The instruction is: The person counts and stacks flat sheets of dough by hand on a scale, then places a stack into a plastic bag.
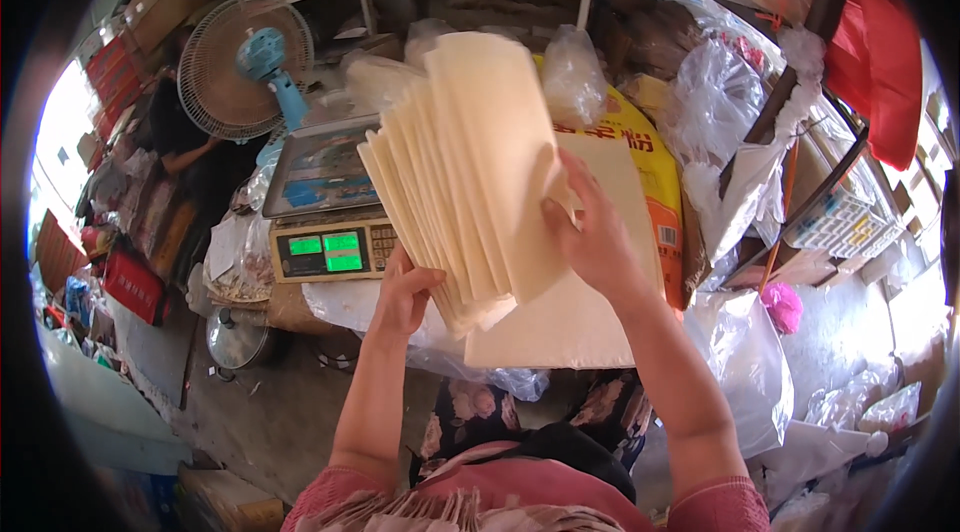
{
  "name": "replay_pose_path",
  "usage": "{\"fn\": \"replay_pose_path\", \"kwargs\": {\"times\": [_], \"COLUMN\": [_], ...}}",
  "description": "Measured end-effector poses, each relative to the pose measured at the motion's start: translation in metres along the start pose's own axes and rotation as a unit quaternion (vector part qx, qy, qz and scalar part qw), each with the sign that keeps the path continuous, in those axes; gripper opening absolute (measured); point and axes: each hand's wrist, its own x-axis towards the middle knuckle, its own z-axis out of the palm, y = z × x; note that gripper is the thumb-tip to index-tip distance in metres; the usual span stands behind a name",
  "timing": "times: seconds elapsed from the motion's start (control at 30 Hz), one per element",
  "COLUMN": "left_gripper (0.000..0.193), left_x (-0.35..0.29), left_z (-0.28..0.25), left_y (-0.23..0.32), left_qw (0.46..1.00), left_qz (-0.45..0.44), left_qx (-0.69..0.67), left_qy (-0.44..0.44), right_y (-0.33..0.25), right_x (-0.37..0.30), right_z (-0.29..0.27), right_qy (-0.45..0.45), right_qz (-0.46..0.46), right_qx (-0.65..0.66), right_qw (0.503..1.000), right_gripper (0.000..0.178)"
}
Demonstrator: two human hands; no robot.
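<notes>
both hands gripped a fanned stack of pale sheets (465, 172) just right of the scale (325, 222): left hand (403, 297) clasped its bottom, right hand (590, 232) pinched its right edge.

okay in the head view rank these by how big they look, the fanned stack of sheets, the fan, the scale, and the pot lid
1. Sheets, held up near the camera by both hands, so nearness inflates them.
2. and 3. Fan and scale look about alike; not ranked.
4. Pot lid, smallest.
</notes>
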Motion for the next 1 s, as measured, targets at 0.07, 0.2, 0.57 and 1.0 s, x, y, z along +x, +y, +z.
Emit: {"fn": "replay_pose_path", "kwargs": {"times": [0.07,0.2,0.57,1.0], "left_gripper": [0.073,0.069,0.056,0.044], "left_x": [0.0,0.034,0.092,0.076], "left_z": [0.025,0.046,0.034,0.075], "left_y": [0.003,-0.016,-0.136,-0.062], "left_qw": [0.989,0.937,0.924,0.997], "left_qz": [-0.034,-0.23,-0.279,-0.058], "left_qx": [0.144,0.263,0.243,0.039], "left_qy": [0.029,-0.026,0.096,-0.014], "right_y": [0.022,0.132,0.152,0.079], "right_x": [-0.029,-0.074,-0.054,-0.043], "right_z": [-0.016,-0.042,-0.044,-0.081], "right_qy": [0.06,-0.04,0.003,0.065], "right_qz": [0.0,0.266,0.459,0.215], "right_qx": [0.012,0.188,0.122,0.41], "right_qw": [0.998,0.945,0.88,0.884], "right_gripper": [0.05,0.057,0.062,0.045]}}
